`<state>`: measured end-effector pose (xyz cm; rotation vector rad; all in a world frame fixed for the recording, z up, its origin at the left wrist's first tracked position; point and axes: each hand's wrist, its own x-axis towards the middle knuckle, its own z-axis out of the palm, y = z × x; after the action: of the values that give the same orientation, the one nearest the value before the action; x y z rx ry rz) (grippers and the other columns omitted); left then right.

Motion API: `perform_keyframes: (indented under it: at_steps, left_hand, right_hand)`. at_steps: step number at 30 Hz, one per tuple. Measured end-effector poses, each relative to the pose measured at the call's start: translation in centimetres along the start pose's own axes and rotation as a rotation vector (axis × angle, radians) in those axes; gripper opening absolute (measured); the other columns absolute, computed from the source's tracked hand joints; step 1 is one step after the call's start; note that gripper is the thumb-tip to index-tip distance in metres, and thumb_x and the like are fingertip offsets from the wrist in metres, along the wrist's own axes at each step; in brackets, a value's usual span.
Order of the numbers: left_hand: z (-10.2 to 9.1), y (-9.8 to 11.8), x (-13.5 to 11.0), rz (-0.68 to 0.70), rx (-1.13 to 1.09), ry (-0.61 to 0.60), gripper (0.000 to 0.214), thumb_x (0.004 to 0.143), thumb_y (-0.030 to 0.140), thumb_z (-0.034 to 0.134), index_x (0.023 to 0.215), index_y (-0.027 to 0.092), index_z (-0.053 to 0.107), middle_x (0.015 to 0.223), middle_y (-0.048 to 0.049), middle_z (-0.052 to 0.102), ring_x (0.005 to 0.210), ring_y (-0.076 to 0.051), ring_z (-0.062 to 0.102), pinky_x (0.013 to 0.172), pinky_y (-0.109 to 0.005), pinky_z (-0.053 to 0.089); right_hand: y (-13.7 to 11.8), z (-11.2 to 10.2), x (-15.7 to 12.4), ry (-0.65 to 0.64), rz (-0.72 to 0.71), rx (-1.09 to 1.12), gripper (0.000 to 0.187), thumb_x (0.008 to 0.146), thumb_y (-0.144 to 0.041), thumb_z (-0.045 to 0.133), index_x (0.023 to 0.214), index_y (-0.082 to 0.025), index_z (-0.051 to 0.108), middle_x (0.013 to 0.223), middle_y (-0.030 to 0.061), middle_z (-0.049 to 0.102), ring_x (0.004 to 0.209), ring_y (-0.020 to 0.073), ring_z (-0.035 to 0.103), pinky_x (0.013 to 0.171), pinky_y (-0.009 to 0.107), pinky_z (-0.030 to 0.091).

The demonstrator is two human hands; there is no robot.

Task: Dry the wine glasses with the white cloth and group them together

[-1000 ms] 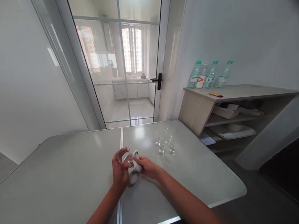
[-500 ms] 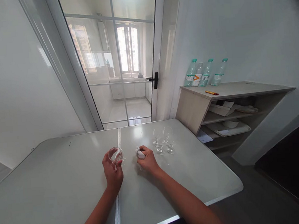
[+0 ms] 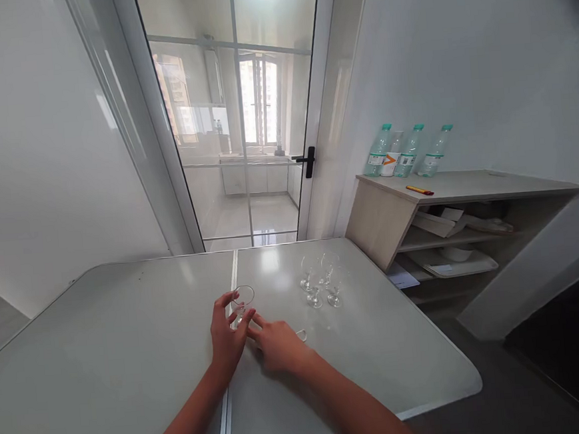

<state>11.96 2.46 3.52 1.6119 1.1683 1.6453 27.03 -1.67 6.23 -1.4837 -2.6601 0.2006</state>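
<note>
A clear stemmed glass (image 3: pixel 246 296) is upright in my left hand (image 3: pixel 227 332), whose fingers and thumb curl round its side over the table seam. My right hand (image 3: pixel 282 343) reaches in from the right, its fingers meeting low on the glass beside my left thumb. Those fingertips are partly hidden, but they seem to grip the glass near its stem or foot. A small white-edged thing (image 3: pixel 301 335) shows just beyond the back of my right hand; most of it is hidden. Several clear stemmed glasses (image 3: pixel 314 298) stand upright in a group to the right.
The pale table (image 3: pixel 144 349) has a metal seam running through it. A low shelf unit (image 3: pixel 380 220) stands at the right, with plastic bottles (image 3: pixel 407 156) and a yellow-and-red pen-like item (image 3: pixel 420 190) on top. A glass door (image 3: pixel 274 211) is behind the table.
My right hand has moved left to the glass, and the white cloth-like wad is no longer visible in its fingers. The glass has shifted slightly right with my left hand. The view has tilted upward.
</note>
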Motion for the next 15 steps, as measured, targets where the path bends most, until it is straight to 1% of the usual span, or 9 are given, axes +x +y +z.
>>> perform_keyframes:
  at_steps: [3, 6, 9, 11, 15]
  left_hand:
    - [0.3, -0.2, 0.0, -0.007, 0.058, -0.051, 0.050, 0.084, 0.038, 0.076, 0.126, 0.026, 0.053, 0.129, -0.0085, 0.059, 0.116, -0.026, 0.065, 0.092, -0.047, 0.063]
    - [0.5, -0.6, 0.3, -0.025, 0.045, -0.067, 0.051, 0.083, 0.040, 0.076, 0.127, 0.026, 0.052, 0.127, -0.0081, 0.059, 0.120, -0.026, 0.062, 0.092, -0.046, 0.063]
    - [0.6, -1.1, 0.5, -0.059, -0.014, -0.057, 0.053, 0.083, 0.040, 0.077, 0.127, 0.027, 0.051, 0.127, -0.0079, 0.060, 0.124, -0.025, 0.060, 0.093, -0.044, 0.063]
    - [0.7, -1.3, 0.6, -0.073, -0.039, -0.061, 0.054, 0.083, 0.040, 0.077, 0.128, 0.027, 0.050, 0.127, -0.0080, 0.060, 0.125, -0.025, 0.059, 0.094, -0.044, 0.062]
    - [1.0, -1.3, 0.6, -0.075, -0.025, -0.108, 0.054, 0.085, 0.040, 0.075, 0.131, 0.028, 0.049, 0.131, -0.0086, 0.059, 0.126, -0.025, 0.058, 0.100, -0.047, 0.058]
  right_hand:
    - [-0.4, 0.7, 0.2, -0.001, 0.039, 0.008, 0.071, 0.074, -0.020, 0.067, 0.142, -0.028, 0.048, 0.155, 0.0147, 0.045, 0.087, 0.0241, 0.073, 0.078, 0.038, 0.057]
    - [-0.6, 1.3, 0.4, 0.004, 0.056, 0.012, 0.064, 0.079, -0.022, 0.064, 0.141, -0.026, 0.050, 0.156, 0.0166, 0.045, 0.088, 0.0244, 0.074, 0.078, 0.038, 0.058]
    - [-0.7, 1.6, 0.4, 0.006, 0.081, 0.004, 0.068, 0.082, -0.022, 0.062, 0.147, -0.027, 0.043, 0.159, 0.0177, 0.041, 0.087, 0.0252, 0.075, 0.076, 0.040, 0.060]
    - [-0.8, 1.5, 0.4, -0.003, 0.105, -0.004, 0.072, 0.081, -0.021, 0.061, 0.149, -0.027, 0.040, 0.160, 0.0192, 0.040, 0.087, 0.0268, 0.076, 0.075, 0.042, 0.061]
    - [-1.1, 1.3, 0.4, -0.038, 0.171, -0.008, 0.076, 0.077, -0.018, 0.063, 0.149, -0.025, 0.041, 0.161, 0.0213, 0.037, 0.091, 0.0299, 0.076, 0.078, 0.044, 0.061]
